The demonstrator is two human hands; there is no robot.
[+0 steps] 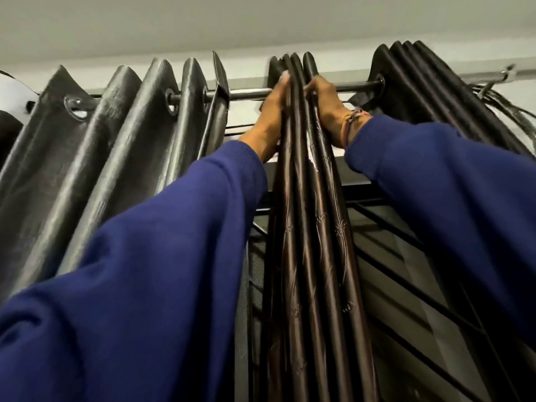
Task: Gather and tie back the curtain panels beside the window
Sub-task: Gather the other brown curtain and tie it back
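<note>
I am looking steeply up at the curtain rod, with both arms in blue sleeves raised to it. My left hand lies flat against the left face of the brown curtain panel, fingers straight and reaching up to the top of its folds. My right hand is on the opposite face, its fingers curled at the rod line around the rightmost fold, so the bunched pleats sit squeezed between the 2 hands. A braided wristband circles the right wrist.

Bare rod shows on both sides of this bundle: a short stretch to the left, up to the edge of the grey curtain panel, and a similar stretch to the right, up to the dark gathered panel. The grey panel hangs spread in wide folds on its eyelet rings. Just above the pleat tops is the ceiling, leaving little room overhead.

The sleeves cover much of the lower view. Behind the brown panel I make out dark window bars, partly hidden. At the far right, a bracket and some cords are blurred, and the grey panel is cut off at the left edge.
</note>
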